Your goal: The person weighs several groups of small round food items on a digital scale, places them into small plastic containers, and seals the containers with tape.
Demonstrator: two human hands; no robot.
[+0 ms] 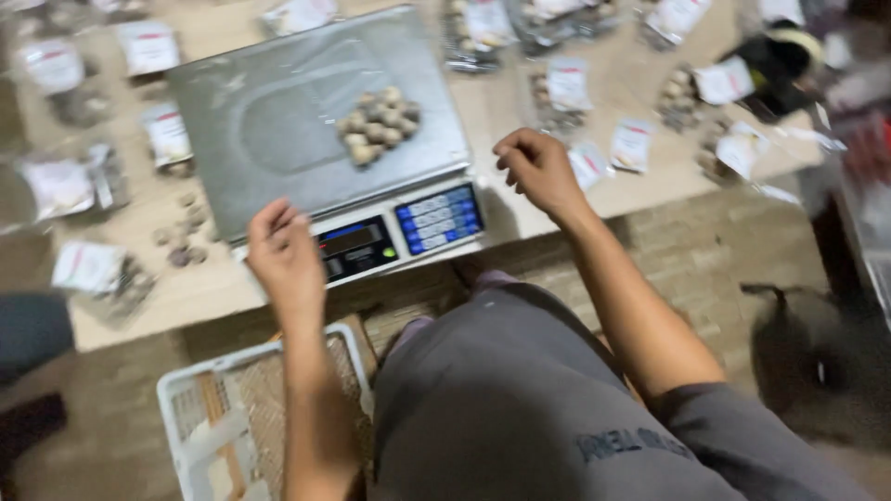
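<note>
Lying leftmost, loose nuts (181,241) dot the table (650,181); the left hand (283,255), fingers loosely curled and holding nothing, hovers at the scale (278,121) front. A nut pile (378,125) sits on its pan: light, hard, prone to roll, probably best scooped. Right hand (538,172) curled, holding nothing

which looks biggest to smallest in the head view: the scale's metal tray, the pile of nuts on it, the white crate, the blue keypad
1. metal tray
2. white crate, partly cut off and nearer the camera, so its rank is unsure
3. blue keypad and pile of nuts look about alike
</note>
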